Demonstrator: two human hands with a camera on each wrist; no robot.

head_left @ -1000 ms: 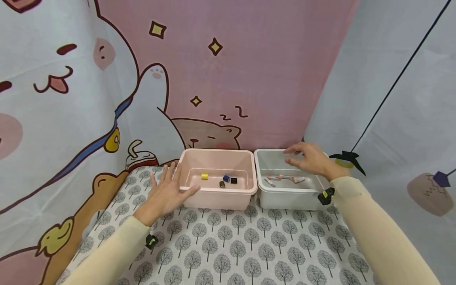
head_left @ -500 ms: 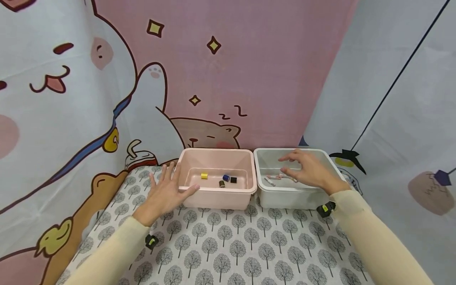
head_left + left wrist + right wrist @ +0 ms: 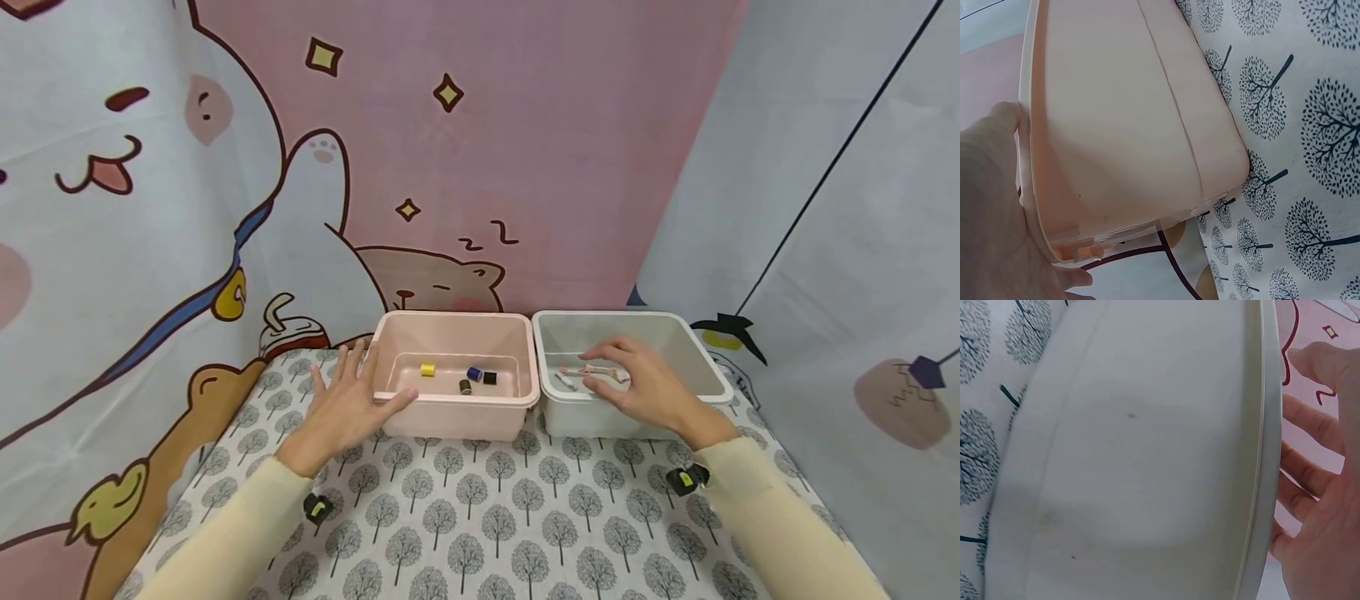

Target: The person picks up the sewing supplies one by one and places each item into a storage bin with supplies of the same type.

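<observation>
My left hand (image 3: 343, 410), fingers spread, rests at the left front corner of a pink plastic bin (image 3: 456, 419). In the left wrist view the thumb lies along the bin's rim (image 3: 1030, 156). Small thread spools lie inside: a yellow spool (image 3: 427, 369), a blue spool (image 3: 474, 374), a black spool (image 3: 490, 377) and a dark green spool (image 3: 465, 387). My right hand (image 3: 643, 385) hangs over the pale grey bin (image 3: 577, 417), thumb and fingers apart and loosely bent around nothing. Below it lie slim pinkish and white pieces (image 3: 567, 382), partly hidden by the hand; their kind is too small to make out.
Both bins stand side by side on a table with a tree-print cloth (image 3: 498, 525), near the back edge. A cartoon-print curtain (image 3: 555, 167) hangs right behind them and along both sides.
My right hand has come down and toward me, lower over the front of the grey bin, its fingers nearer the slim pieces. The left hand stays at the pink bin's corner.
</observation>
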